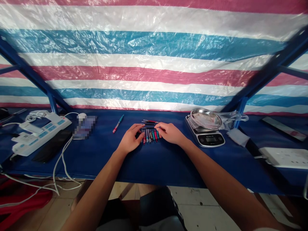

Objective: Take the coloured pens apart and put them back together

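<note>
Several coloured pens [150,136] lie side by side in a row on the blue table [158,163]. My left hand [132,138] rests at the row's left end, thumb and fingers bent around its edge. At the right end, my right hand [169,132] has its fingertips pressed together against the pens' upper part. Behind the row lie a few thin refills [149,121], red and dark. A single blue and red pen [118,124] lies apart, left of my left hand.
On the right stand a digital scale [209,138] with a metal bowl [206,118] and plastic bags. Power strips [45,130] and white cables lie left, beside a black phone-like object [53,145]. A striped sheet [144,77] hangs behind.
</note>
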A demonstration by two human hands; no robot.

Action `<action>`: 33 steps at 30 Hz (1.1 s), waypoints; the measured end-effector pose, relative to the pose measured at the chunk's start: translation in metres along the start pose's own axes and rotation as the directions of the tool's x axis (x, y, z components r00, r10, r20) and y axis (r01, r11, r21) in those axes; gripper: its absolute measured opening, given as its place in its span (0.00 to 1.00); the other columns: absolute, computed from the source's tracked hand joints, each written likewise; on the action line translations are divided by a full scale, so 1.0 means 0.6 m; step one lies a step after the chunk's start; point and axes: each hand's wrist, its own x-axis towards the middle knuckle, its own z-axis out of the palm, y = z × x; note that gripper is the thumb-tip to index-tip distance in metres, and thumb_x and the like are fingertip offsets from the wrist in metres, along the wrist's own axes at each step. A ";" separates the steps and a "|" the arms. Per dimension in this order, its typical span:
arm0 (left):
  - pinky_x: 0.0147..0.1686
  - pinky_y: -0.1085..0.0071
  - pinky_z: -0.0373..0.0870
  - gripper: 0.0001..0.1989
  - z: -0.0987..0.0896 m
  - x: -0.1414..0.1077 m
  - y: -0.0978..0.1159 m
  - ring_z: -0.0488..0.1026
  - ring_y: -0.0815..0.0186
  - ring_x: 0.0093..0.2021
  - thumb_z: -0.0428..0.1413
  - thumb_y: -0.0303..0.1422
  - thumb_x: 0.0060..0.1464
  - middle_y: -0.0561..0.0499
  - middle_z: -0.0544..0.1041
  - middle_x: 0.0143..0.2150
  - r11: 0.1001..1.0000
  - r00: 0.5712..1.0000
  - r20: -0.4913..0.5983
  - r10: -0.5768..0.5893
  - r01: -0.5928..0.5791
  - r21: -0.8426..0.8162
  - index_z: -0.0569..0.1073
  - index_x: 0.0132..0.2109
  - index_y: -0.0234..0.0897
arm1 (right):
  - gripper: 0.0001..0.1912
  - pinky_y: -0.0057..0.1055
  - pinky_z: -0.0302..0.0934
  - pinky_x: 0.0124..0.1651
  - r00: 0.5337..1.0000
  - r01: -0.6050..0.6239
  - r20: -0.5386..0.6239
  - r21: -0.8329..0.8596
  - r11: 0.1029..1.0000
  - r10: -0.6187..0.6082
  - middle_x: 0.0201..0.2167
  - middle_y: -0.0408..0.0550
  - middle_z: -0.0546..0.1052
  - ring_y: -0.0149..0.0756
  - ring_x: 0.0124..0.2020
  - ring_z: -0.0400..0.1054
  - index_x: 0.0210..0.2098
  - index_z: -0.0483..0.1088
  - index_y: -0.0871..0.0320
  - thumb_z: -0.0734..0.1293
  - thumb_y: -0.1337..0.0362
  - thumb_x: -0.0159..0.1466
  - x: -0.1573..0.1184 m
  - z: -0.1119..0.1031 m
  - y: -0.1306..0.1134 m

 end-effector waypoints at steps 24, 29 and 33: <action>0.41 0.63 0.74 0.12 -0.002 0.004 -0.006 0.78 0.58 0.45 0.53 0.36 0.71 0.44 0.79 0.52 0.998 0.992 -0.118 -0.055 0.059 0.030 0.79 0.53 0.40 | 0.08 0.36 0.68 0.45 0.987 0.042 -0.140 -0.215 0.976 -0.073 0.50 0.48 0.84 0.43 0.46 0.78 0.49 0.79 0.52 0.70 0.67 0.72 0.019 0.011 0.038; 0.39 0.64 0.73 0.12 -0.004 0.004 -0.003 0.78 0.58 0.46 0.53 0.36 0.71 0.44 0.79 0.51 0.998 0.990 -0.129 -0.063 0.066 0.022 0.79 0.53 0.40 | 0.08 0.35 0.66 0.41 0.983 -0.009 -0.178 -0.218 0.976 -0.031 0.48 0.47 0.84 0.42 0.42 0.78 0.48 0.78 0.52 0.70 0.67 0.70 0.028 0.017 0.038; 0.38 0.63 0.73 0.12 -0.003 0.004 -0.004 0.78 0.57 0.46 0.53 0.37 0.71 0.44 0.79 0.52 0.997 0.989 -0.132 -0.070 0.074 0.028 0.79 0.53 0.40 | 0.07 0.34 0.65 0.41 0.975 -0.025 -0.221 -0.236 0.971 -0.029 0.48 0.46 0.84 0.43 0.44 0.78 0.46 0.77 0.51 0.69 0.67 0.71 0.032 0.023 0.038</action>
